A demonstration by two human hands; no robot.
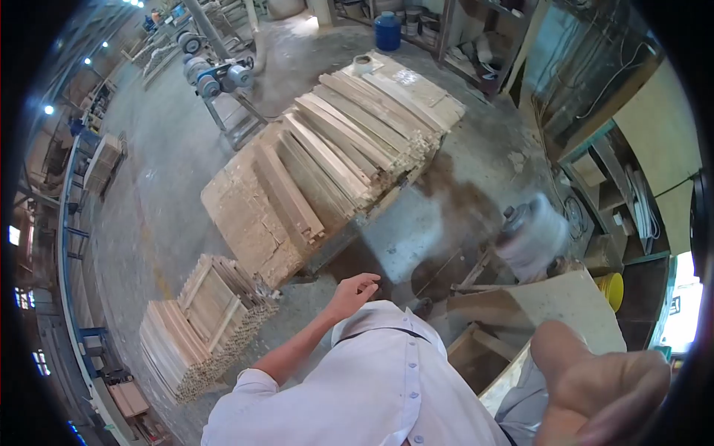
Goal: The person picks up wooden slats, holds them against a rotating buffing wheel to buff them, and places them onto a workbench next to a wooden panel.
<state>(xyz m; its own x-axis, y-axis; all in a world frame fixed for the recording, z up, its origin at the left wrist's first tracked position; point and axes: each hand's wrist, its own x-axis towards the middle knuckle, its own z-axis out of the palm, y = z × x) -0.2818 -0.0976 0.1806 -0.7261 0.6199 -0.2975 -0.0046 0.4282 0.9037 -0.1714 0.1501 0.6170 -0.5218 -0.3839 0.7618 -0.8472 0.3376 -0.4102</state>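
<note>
Loosely curled, with its fingers partly bent, the left hand (355,291) hangs in front of the white shirt (372,379), apart from the table (242,215) and nearer to it than the right hand is. Wooden strips (327,152) lie side by side across that table, their ends uneven along the near edge; a round roll (362,65) sits at its far end. On the floor (160,201), to the left, rests a pile of wooden pieces (204,320). The right hand (606,390) is open, palm showing, close to the camera and partly blurred, in front of a pale board (554,305). A yellow bucket (610,291) stands beyond it, and a blue container (387,32) stands past the table.
</note>
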